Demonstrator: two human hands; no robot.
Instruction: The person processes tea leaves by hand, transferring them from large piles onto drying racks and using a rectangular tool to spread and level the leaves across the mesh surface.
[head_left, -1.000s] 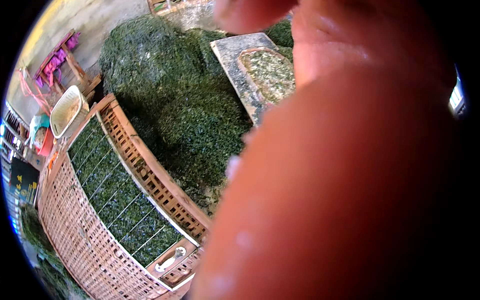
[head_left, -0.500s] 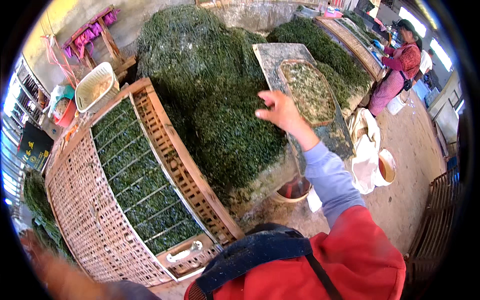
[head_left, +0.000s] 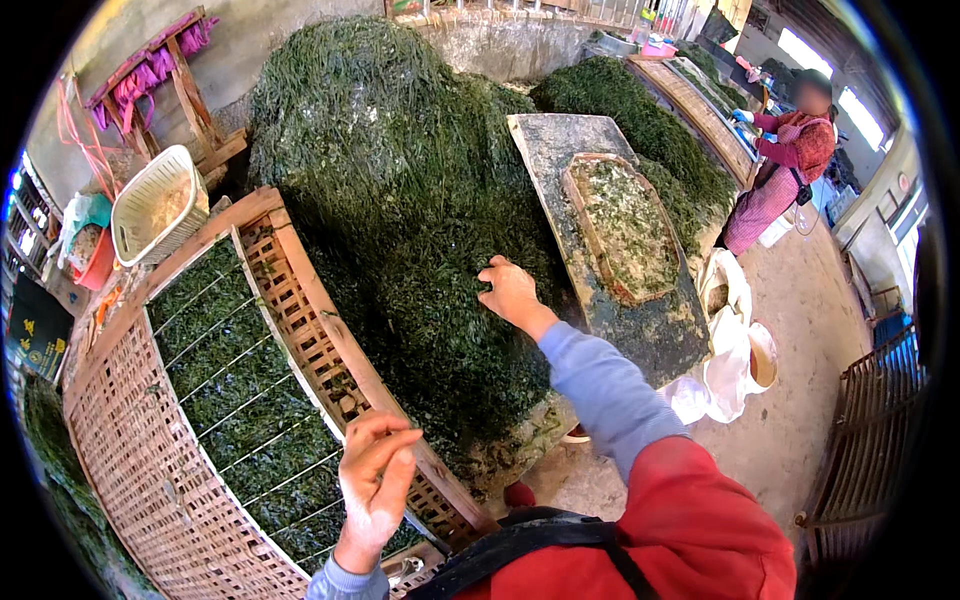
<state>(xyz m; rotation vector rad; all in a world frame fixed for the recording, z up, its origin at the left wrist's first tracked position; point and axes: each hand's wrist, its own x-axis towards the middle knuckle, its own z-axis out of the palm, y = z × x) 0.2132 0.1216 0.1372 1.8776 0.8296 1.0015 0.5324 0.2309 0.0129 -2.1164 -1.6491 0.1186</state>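
A large heap of dark green seaweed [head_left: 420, 210] fills the middle. Just over its lower right slope is my right hand [head_left: 512, 296], fingers loosely bent and apart, with nothing seen in it. My left hand [head_left: 376, 485] is raised above the near right edge of a white-edged frame [head_left: 285, 380]; its thumb and fingers are apart and it looks empty. Seaweed [head_left: 245, 375] lies spread in the frame, crossed by several thin pale rods. The frame rests on a slatted bamboo rack [head_left: 140, 440] with wooden side rails.
Right of the heap leans a dark board [head_left: 560, 150] bearing a shallow tray [head_left: 655, 285]. A cream basket [head_left: 160, 205] and a red tub [head_left: 95, 262] stand at the left. White sacks [head_left: 728, 350] and a bucket [head_left: 763, 355] sit on the floor. Another person [head_left: 785, 165] works far right.
My right hand has moved left and down, from beside the tray to the heap. My left hand has come from the lower left edge to above the frame. The view has shifted slightly.
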